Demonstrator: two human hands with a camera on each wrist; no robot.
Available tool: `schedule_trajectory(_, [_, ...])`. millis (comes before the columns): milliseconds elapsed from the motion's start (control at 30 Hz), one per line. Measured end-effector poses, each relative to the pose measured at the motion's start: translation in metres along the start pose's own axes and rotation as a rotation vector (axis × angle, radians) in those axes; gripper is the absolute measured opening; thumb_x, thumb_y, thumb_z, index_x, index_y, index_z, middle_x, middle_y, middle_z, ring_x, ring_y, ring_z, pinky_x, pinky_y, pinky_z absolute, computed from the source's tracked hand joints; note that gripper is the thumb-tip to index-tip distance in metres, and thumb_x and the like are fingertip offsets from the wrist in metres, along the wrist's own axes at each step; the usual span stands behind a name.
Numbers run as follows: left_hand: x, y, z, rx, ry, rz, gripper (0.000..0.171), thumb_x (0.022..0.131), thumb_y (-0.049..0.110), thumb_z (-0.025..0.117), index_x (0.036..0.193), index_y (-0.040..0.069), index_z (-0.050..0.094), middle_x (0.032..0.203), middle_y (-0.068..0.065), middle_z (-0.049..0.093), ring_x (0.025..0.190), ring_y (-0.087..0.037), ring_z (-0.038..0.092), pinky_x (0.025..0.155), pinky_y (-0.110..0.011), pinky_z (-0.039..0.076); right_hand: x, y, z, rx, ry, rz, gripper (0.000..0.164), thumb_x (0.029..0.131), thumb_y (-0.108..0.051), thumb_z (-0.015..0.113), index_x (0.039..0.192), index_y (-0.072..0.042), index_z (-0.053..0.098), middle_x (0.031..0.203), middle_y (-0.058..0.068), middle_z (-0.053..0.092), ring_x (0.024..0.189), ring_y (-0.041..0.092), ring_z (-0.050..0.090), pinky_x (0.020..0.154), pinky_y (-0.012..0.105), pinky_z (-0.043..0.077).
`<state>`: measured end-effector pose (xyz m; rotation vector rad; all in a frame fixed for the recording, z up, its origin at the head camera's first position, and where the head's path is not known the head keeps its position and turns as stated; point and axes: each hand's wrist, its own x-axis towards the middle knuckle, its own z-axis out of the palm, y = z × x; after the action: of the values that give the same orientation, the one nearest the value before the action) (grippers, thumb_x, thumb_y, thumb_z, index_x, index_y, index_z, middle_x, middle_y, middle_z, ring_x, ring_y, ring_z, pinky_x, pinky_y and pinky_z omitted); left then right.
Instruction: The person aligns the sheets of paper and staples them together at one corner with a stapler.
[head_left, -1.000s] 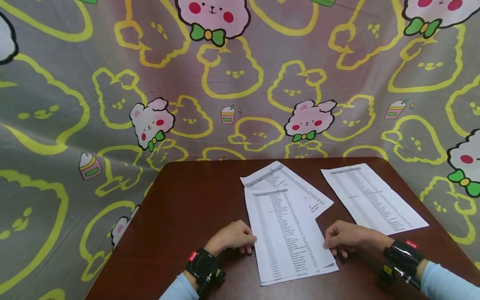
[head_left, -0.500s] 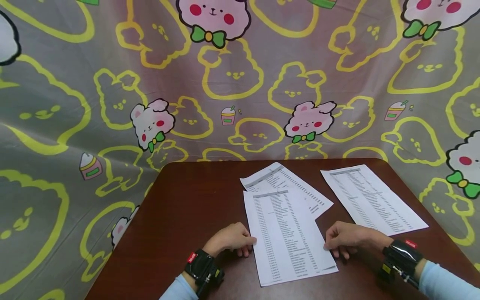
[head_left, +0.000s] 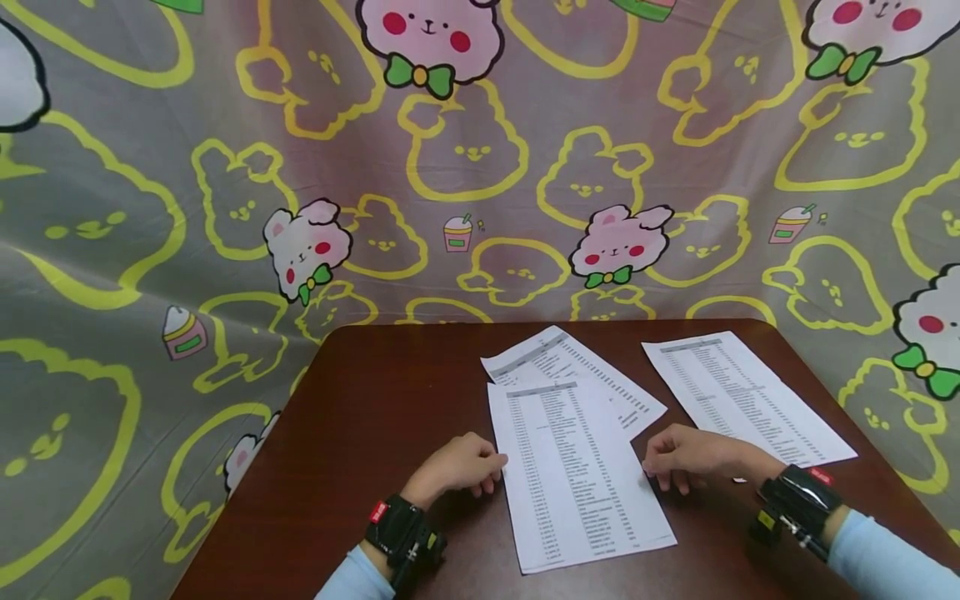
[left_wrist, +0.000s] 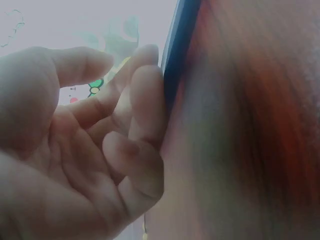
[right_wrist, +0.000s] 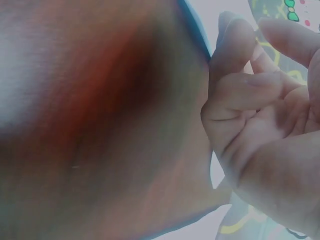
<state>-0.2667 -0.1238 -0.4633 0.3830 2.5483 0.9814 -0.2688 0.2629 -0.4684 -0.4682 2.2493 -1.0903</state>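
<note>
In the head view, a printed sheet (head_left: 577,475) lies near the table's front, apparently on top of other paper with edges lined up. My left hand (head_left: 461,467) is at its left edge, fingers loosely bent. The left wrist view shows a gap between that hand's thumb (left_wrist: 85,65) and fingers. At the sheet's right edge is my right hand (head_left: 686,458), fingers bent. In the right wrist view, its thumb (right_wrist: 290,40) also stands apart from the fingers. Neither hand visibly pinches the paper. Behind, partly covered, lie angled printed sheets (head_left: 630,400).
Another printed sheet (head_left: 738,392) lies at the right of the brown table (head_left: 390,392), its near edge partly behind my right forearm. A patterned cloth (head_left: 480,275) hangs behind and beside the table. Both wrists wear black camera straps (head_left: 397,529).
Both hands have moved slightly farther up along the front sheet's side edges. The layer showing at its lower right corner has come into line under it. The other sheets have stayed put.
</note>
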Motion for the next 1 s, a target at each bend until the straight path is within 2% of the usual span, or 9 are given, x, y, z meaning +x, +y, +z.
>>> schedule_trajectory(267, [0.002,0.001,-0.008,-0.062,0.097,0.015,0.032,0.098,0.028,0.058,0.079,0.006,0.071,0.065,-0.004,0.066,0.058,-0.024,0.063,0.055,-0.03,0.045,0.015,-0.009,-0.01,-0.033,0.033,-0.059,0.025,0.097,-0.026,0.06,0.093,-0.004,0.07,0.075,0.012,0.067,0.054,0.018,0.057,0.048,0.027,0.041])
schedule_trajectory(400, [0.003,0.004,-0.013,-0.09,0.142,0.022,0.032,0.098,0.028,0.055,0.08,0.005,0.07,0.066,-0.004,0.067,0.058,-0.019,0.063,0.058,-0.029,0.047,0.02,-0.019,-0.018,-0.058,0.06,-0.071,0.026,0.098,-0.027,0.059,0.094,-0.003,0.07,0.075,0.011,0.067,0.055,0.019,0.059,0.049,0.028,0.043])
schedule_trajectory(500, [0.006,0.005,-0.018,-0.098,0.19,0.032,0.033,0.099,0.028,0.053,0.081,0.006,0.07,0.066,-0.002,0.067,0.059,-0.016,0.062,0.06,-0.029,0.047,0.023,-0.027,-0.027,-0.056,0.11,-0.1,0.029,0.097,-0.029,0.06,0.096,-0.002,0.069,0.078,0.015,0.067,0.057,0.02,0.059,0.049,0.029,0.044])
schedule_trajectory(667, [0.013,0.01,-0.029,-0.12,0.254,0.042,0.034,0.1,0.032,0.052,0.083,0.008,0.07,0.069,-0.003,0.067,0.062,-0.018,0.064,0.062,-0.03,0.047,0.029,-0.035,-0.039,-0.021,0.177,-0.131,0.027,0.097,-0.029,0.06,0.1,-0.004,0.067,0.088,0.025,0.066,0.06,0.031,0.059,0.05,0.032,0.047])
schedule_trajectory(767, [0.016,0.013,-0.036,-0.125,0.28,0.036,0.033,0.099,0.034,0.052,0.085,0.01,0.07,0.071,-0.003,0.067,0.066,-0.022,0.065,0.06,-0.029,0.046,0.032,-0.038,-0.044,-0.016,0.198,-0.123,0.024,0.096,-0.031,0.062,0.098,-0.008,0.068,0.09,0.026,0.067,0.065,0.039,0.059,0.051,0.033,0.048])
schedule_trajectory(833, [0.018,0.016,-0.041,-0.133,0.298,0.027,0.032,0.099,0.034,0.053,0.085,0.011,0.069,0.072,-0.004,0.068,0.067,-0.024,0.066,0.059,-0.029,0.046,0.035,-0.039,-0.047,-0.012,0.215,-0.117,0.024,0.096,-0.032,0.062,0.099,-0.009,0.067,0.089,0.022,0.067,0.066,0.038,0.06,0.052,0.033,0.048])
schedule_trajectory(1000, [0.024,0.022,-0.049,-0.138,0.314,0.027,0.028,0.098,0.032,0.054,0.084,0.013,0.07,0.073,-0.004,0.068,0.068,-0.025,0.066,0.055,-0.028,0.044,0.041,-0.042,-0.052,0.065,0.248,-0.117,0.027,0.098,-0.032,0.059,0.101,-0.006,0.066,0.088,0.016,0.067,0.065,0.022,0.06,0.053,0.03,0.047])
